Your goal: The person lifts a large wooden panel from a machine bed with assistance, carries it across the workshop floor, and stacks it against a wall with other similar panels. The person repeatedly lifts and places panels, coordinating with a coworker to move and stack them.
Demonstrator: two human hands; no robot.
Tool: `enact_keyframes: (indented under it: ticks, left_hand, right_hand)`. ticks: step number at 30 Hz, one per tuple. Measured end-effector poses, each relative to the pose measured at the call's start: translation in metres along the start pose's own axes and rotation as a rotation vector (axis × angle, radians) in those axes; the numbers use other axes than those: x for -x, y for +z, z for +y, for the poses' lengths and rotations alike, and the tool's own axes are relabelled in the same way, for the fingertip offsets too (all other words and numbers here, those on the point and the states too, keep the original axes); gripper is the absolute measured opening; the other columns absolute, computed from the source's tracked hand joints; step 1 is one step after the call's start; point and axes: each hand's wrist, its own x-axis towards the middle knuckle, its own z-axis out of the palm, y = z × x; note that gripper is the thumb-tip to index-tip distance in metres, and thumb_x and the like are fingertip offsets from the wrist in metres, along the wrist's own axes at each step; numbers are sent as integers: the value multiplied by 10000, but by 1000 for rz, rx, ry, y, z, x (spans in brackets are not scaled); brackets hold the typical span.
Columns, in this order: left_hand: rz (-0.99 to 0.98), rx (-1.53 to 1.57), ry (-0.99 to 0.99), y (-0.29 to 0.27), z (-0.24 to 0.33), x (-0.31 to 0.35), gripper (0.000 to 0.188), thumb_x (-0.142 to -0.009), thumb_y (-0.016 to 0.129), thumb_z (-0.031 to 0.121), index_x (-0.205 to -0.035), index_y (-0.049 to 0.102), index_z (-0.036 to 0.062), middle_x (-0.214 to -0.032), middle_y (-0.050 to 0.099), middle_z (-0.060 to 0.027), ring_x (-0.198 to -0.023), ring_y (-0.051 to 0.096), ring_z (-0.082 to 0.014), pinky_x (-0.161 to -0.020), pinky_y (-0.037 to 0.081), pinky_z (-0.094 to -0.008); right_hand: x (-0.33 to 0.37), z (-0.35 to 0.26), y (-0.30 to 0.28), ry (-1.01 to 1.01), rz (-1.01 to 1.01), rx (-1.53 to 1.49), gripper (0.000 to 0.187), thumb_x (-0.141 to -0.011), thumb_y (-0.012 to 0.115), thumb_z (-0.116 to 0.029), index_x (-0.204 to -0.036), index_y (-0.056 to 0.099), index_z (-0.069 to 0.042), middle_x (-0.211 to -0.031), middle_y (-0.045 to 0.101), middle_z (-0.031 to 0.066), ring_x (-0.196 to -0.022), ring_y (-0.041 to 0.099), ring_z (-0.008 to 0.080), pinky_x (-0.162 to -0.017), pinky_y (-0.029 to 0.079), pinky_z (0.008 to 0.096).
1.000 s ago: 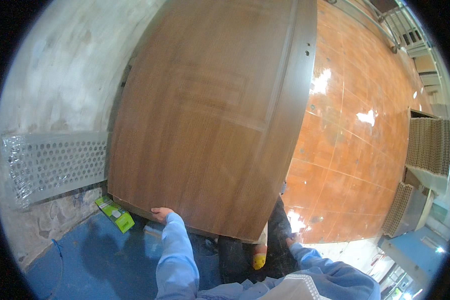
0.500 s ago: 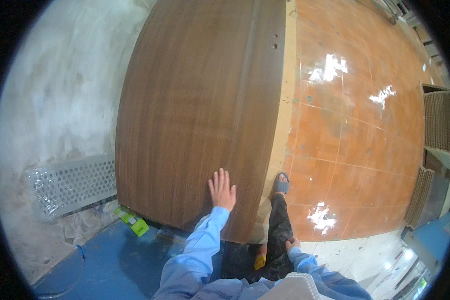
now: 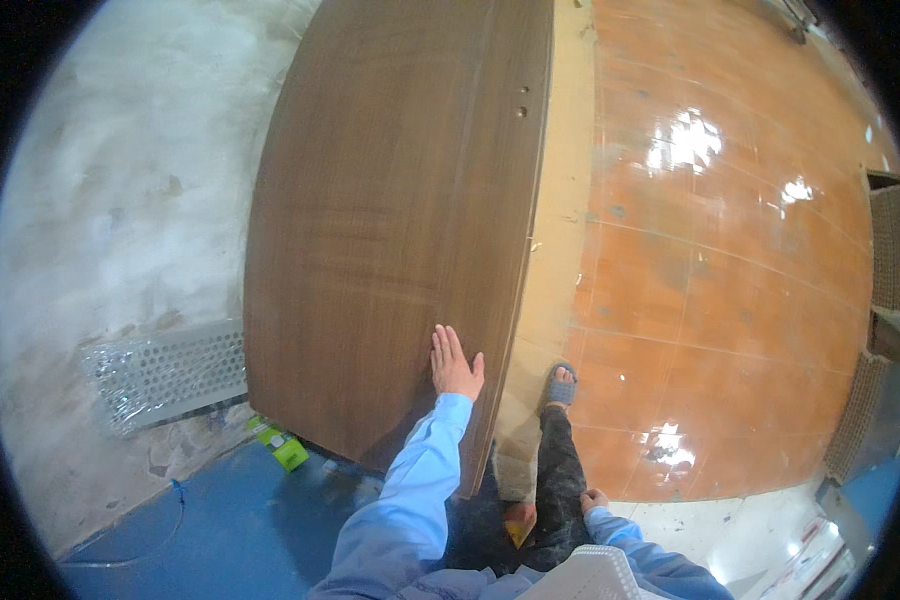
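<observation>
A large brown wood-grain door panel, with two small holes near its right edge, reaches from close in front of me to the top of the view. My left hand lies flat on its near right part, fingers stretched and pressed to the surface. Low beside my dark trouser leg is my right hand, its fingers curled; whether anything is in them is hidden. The panel's right side runs along a tan cardboard strip on the floor.
A plastic-wrapped perforated metal piece leans at the grey wall, near a green box. My slippered foot stands at the cardboard's edge by glossy orange tiles. Stacked corrugated pieces stand far right.
The panel's right edge has shifted left, uncovering more of the cardboard strip. My left hand has stayed flat on the panel, now closer to that edge. My right hand stays by my leg.
</observation>
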Motion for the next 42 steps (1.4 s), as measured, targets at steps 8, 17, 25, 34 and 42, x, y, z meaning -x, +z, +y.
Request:
enact_keyframes:
  ticks: [8, 17, 25, 34, 42]
  left_hand:
    - [-142, -36, -47, -10, 1, -12, 850, -867, 530, 444, -1441, 135, -43, -1512, 114, -239, -1397, 173, -345, -1124, 215, -403]
    - [-139, 4, -122, -18, 10, -15, 839, -851, 550, 430, -1442, 164, -24, -1518, 136, -212, -1397, 186, -326, -1111, 222, -453]
    - [-131, 78, -165, -17, 11, -7, 823, -866, 549, 406, -1469, 119, 47, -1546, 95, -123, -1417, 144, -266, -1108, 213, -504]
    - [-176, 56, -357, -10, 39, -34, 830, -863, 551, 408, -1463, 123, 25, -1534, 119, -164, -1410, 173, -286, -1107, 249, -445]
    - [-207, 249, -973, -7, 103, -106, 878, -891, 468, 502, -1439, 76, -61, -1510, 54, -259, -1396, 120, -396, -1141, 193, -424]
  right_hand:
    - [-7, -13, -25, -69, -59, 129, 247, -722, 633, -266, -836, 709, -61, -806, 686, 162, -794, 665, 297, -772, 512, 385]
    - [-13, 5, -65, 246, -167, -310, 181, -815, 619, -209, -816, 669, -35, -764, 678, 125, -720, 657, 225, -615, 524, 358]
    - [13, 17, -149, -79, -52, -106, 174, -829, 621, -192, -859, 669, -28, -761, 656, 82, -673, 597, 163, -587, 488, 299]
    - [-95, -8, -196, -28, -44, -274, 188, -821, 629, -199, -880, 674, -27, -772, 656, 85, -676, 595, 166, -604, 488, 299]
    - [-161, -113, -297, 246, -206, -605, 205, -874, 561, -228, -925, 637, -45, -817, 659, 89, -695, 624, 208, -579, 501, 374]
